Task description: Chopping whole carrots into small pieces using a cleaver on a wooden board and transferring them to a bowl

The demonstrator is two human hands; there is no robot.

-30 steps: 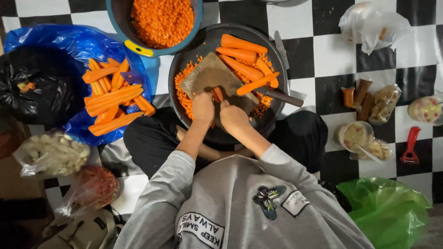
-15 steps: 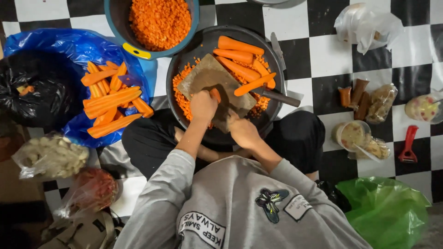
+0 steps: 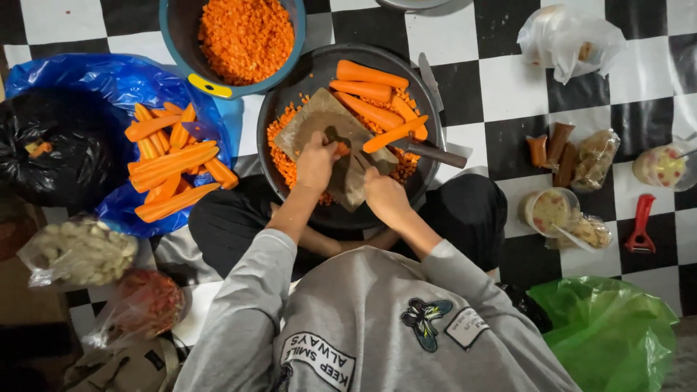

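A brown cutting board (image 3: 314,120) lies inside a wide dark pan (image 3: 290,87), among chopped carrot bits and several peeled whole carrots (image 3: 370,75). My left hand (image 3: 317,161) presses a short carrot piece (image 3: 341,149) onto the board. My right hand (image 3: 382,194) sits just right of it, closed on a knife (image 3: 341,168) whose dark blade lies across the board beside the carrot piece. A second knife (image 3: 434,154) with a dark handle rests on the pan's right side.
A blue bowl of diced carrot (image 3: 243,36) stands at the top. Peeled carrots (image 3: 170,163) lie on a blue bag (image 3: 65,80) at left, by a black bag (image 3: 58,145). Food bags, cups (image 3: 548,210), a red peeler (image 3: 642,225) and a green bag (image 3: 610,334) sit at right.
My right hand has drawn back toward my body with the knife. The left hand has stayed on the carrot piece, shifting slightly.
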